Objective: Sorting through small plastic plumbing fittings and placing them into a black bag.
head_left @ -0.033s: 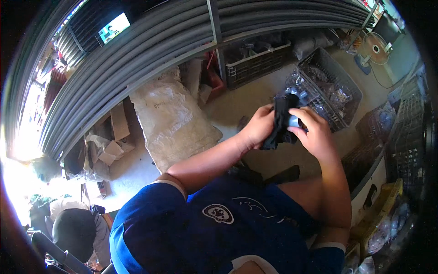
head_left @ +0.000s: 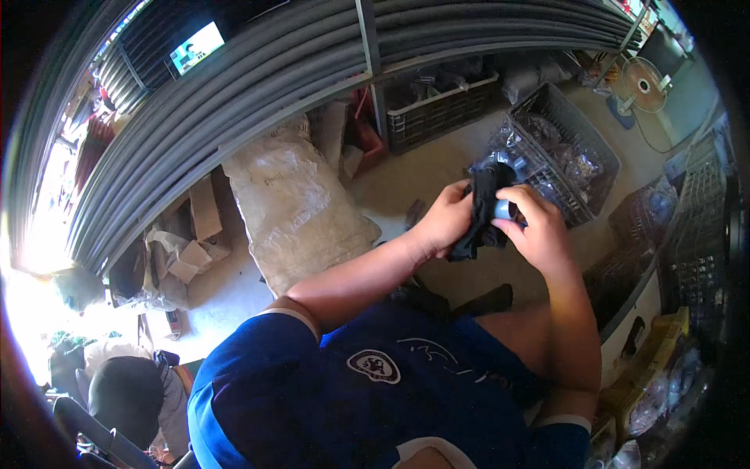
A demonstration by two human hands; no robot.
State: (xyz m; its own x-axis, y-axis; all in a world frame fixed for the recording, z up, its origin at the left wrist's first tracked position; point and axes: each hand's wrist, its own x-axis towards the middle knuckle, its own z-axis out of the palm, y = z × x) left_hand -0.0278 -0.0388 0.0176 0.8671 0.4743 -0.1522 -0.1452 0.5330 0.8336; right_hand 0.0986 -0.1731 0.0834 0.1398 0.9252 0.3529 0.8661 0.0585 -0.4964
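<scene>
A bunched black cloth (head_left: 486, 207) is in the middle right of the head view, with my left hand (head_left: 445, 219) gripping its left side. My right hand (head_left: 535, 234) pinches a short, smooth, light blue-grey cylinder (head_left: 504, 209) between thumb and index finger, against the cloth's right side. The cylinder's inner end is hidden by the cloth, and my left fingertips are mostly hidden too. Behind the cloth, a dark plastic crate (head_left: 601, 148) on the floor holds shiny bagged items.
Long grey tubes (head_left: 234, 55) lie on a metal rack across the top. A large beige sack (head_left: 293, 203), cardboard (head_left: 205, 207), another crate (head_left: 437, 117), a floor fan (head_left: 642, 82), a yellow crate (head_left: 668, 344) at right and a black padded object (head_left: 125, 399) at lower left surround me.
The cylinder in my right hand shows slightly more, and the black cloth has shifted a little. The rest looks the same.
</scene>
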